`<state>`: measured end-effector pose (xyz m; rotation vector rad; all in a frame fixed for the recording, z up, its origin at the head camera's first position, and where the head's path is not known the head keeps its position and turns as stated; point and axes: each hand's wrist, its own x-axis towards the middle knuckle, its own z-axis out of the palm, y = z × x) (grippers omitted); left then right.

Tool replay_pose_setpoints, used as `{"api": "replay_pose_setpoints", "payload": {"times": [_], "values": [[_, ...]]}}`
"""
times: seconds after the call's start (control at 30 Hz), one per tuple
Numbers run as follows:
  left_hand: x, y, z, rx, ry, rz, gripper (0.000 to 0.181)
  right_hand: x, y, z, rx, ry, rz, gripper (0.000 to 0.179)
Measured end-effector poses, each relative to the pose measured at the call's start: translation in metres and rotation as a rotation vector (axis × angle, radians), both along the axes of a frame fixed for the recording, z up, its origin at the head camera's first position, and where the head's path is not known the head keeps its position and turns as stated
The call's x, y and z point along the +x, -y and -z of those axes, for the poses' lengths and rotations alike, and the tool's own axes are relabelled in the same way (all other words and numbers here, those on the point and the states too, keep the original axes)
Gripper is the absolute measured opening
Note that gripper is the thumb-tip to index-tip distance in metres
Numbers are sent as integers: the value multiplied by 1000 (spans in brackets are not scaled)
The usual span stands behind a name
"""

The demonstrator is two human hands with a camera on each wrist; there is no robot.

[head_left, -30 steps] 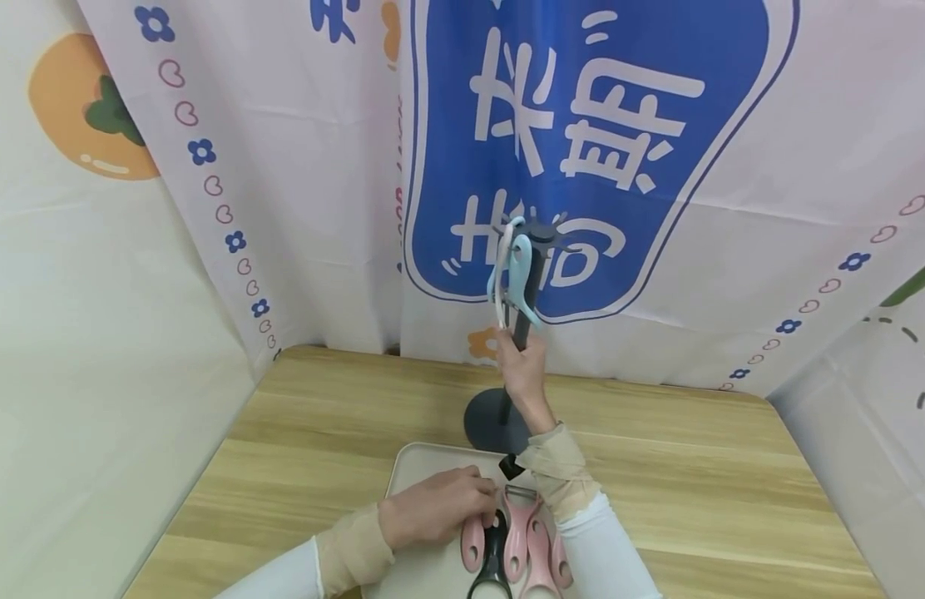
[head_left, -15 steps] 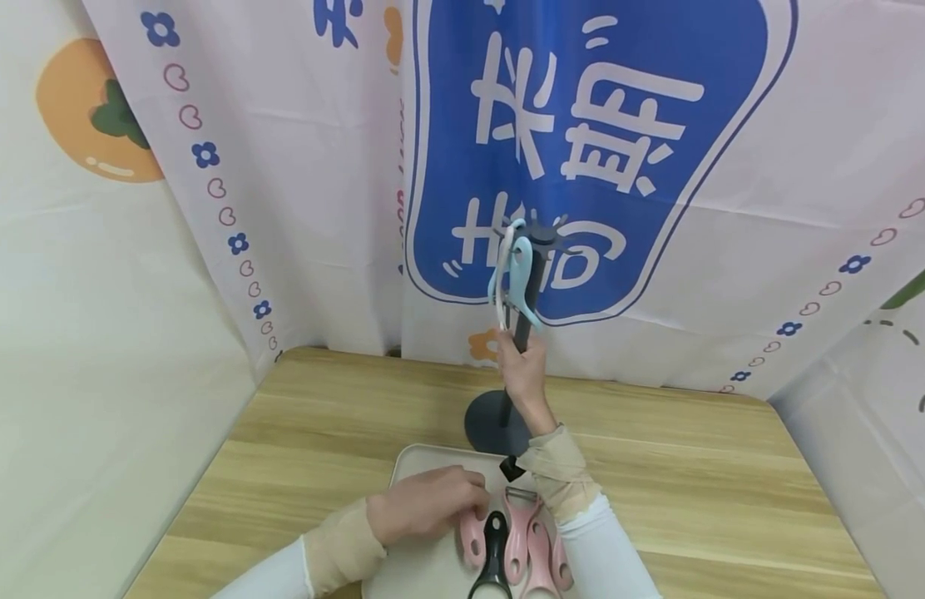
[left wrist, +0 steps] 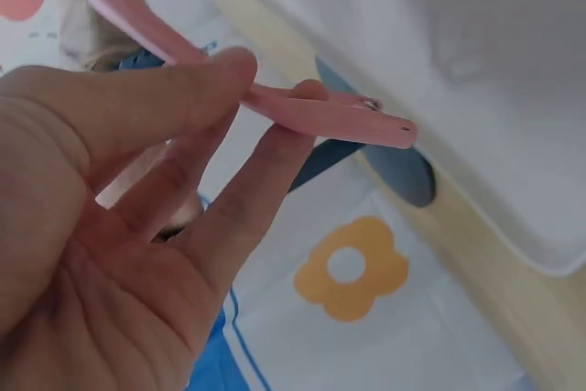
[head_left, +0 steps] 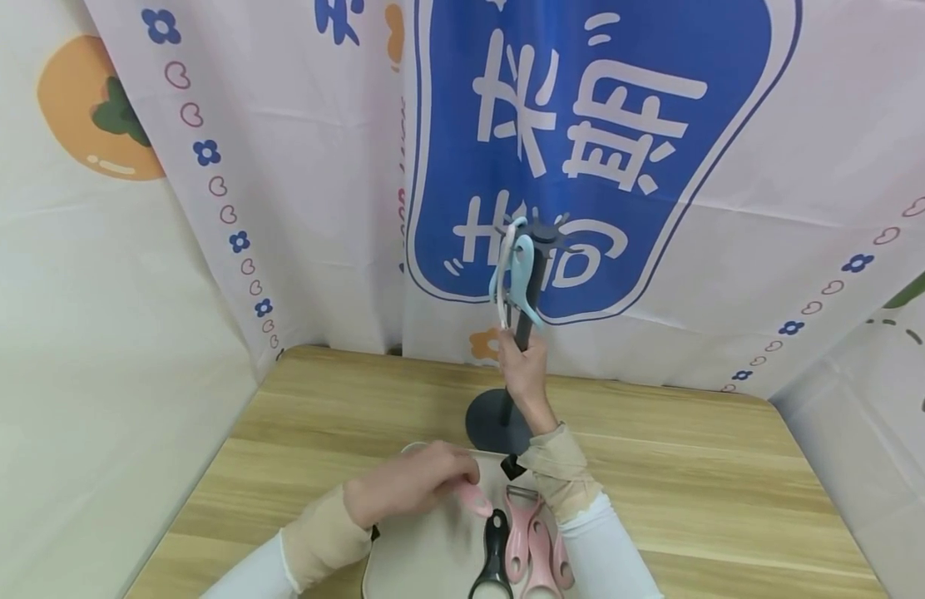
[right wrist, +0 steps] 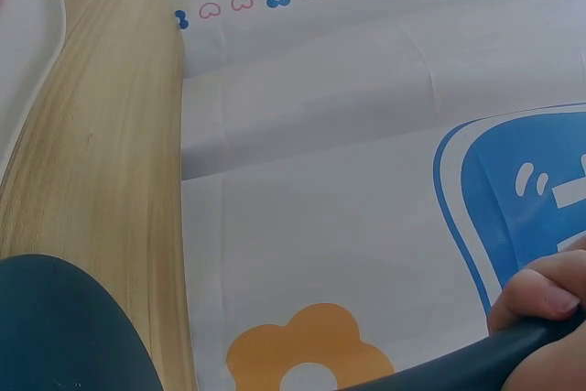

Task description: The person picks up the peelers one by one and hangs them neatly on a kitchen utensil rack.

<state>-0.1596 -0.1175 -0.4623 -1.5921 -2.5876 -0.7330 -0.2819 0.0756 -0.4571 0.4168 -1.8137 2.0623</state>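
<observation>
Between thumb and fingers, my left hand [head_left: 421,480] pinches a pink peeler [left wrist: 284,105], lifted above the cream tray [head_left: 403,566]; in the head view only its handle end pokes out below the fingers. My right hand [head_left: 524,366] grips the pole of a dark grey rack [head_left: 536,283], whose round base [head_left: 495,422] stands on the table behind the tray. Light blue peelers [head_left: 521,270] and a whitish one [head_left: 503,279] hang from the rack's hooks. On the tray lie a black peeler [head_left: 496,545] and several pink peelers [head_left: 518,541], partly hidden by my right forearm.
The wooden table [head_left: 694,474] extends to both sides of the tray. A printed curtain [head_left: 343,208] hangs right behind its back edge. A small black object [head_left: 511,467] sits at the tray's far edge, next to my right wrist.
My left hand has taken up a pink peeler beside the black one and moved up and left with it. The right hand stays on the pole.
</observation>
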Motion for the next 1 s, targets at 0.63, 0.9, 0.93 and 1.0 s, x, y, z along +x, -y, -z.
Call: {"api": "replay_pose_setpoints", "payload": {"times": [0.63,0.9,0.93,1.0], "values": [[-23,11,-41,284,127,-374,30,2,0,0,-1,-3,3,48],[-41,10,-57,444,118,-513,29,1,0,0,-7,2,16,49],[-44,11,-59,461,126,-526,29,1,0,0,-8,-2,16,50],[-52,11,-65,474,142,-560,28,0,0,1,-8,-10,16,50]]}}
